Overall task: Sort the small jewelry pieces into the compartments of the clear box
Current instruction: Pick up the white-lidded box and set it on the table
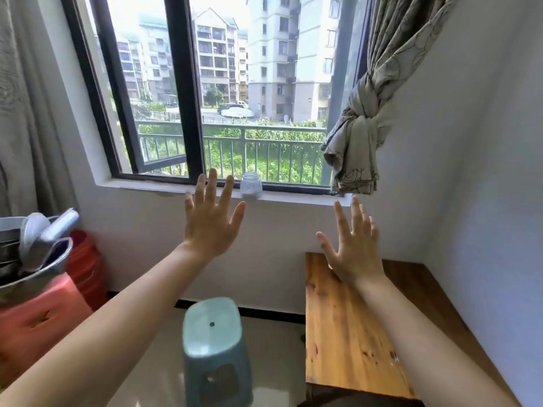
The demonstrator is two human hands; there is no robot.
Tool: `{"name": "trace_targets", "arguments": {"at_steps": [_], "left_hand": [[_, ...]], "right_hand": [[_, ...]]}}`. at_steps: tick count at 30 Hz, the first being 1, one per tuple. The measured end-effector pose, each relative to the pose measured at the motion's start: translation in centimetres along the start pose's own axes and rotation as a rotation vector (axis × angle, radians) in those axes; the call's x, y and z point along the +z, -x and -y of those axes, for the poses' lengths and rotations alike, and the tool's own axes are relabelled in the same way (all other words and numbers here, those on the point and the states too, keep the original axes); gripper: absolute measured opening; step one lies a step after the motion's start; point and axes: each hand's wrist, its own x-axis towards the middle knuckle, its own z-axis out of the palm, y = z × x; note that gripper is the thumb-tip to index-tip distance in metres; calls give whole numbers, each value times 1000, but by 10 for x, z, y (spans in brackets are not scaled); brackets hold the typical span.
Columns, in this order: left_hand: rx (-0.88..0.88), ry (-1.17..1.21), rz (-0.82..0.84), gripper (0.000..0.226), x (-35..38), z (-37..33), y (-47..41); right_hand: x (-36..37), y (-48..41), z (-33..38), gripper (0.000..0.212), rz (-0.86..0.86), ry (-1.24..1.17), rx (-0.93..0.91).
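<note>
My left hand (210, 223) is raised in front of the wall below the window, fingers spread, holding nothing. My right hand (357, 248) is raised over the far end of the wooden table (343, 342), fingers spread and likewise holding nothing. Neither the clear box nor any jewelry pieces are in view.
A small glass jar (251, 185) stands on the window sill. A light blue plastic stool (216, 342) stands on the floor left of the table. At the left, metal pots (32, 254) sit on a pink stool (38, 321). A knotted curtain (358, 136) hangs at the right.
</note>
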Motion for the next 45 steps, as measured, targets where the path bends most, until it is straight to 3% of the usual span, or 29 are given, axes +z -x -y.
{"name": "trace_targets", "arguments": {"at_steps": [4,8,16,21,26,30,35,45], "left_hand": [[86,66,28,68,91,8,-77],[234,176,117,69,175,-9,-149],[580,308,248,69,289,-119,-252],[751,327,314,69,348,-203,-264],[837,351,422,70,405,-258,-266],[896,343,539,68,443,-277,-265],[1001,306,650,69,494,-297,-263],[1168,364,877,70,655,-348,-251]], "right_hand": [[60,-56,-27,81,1,70,30],[106,-101,-67,79,26,131,197],[119,-118,-155,78,-30,312,510],[120,-91,-217,79,-69,406,721],[137,-78,-268,81,-5,399,858],[169,-71,-283,82,91,356,991],[202,-61,-297,81,188,362,1027],[288,-69,-333,77,107,381,1368]]}}
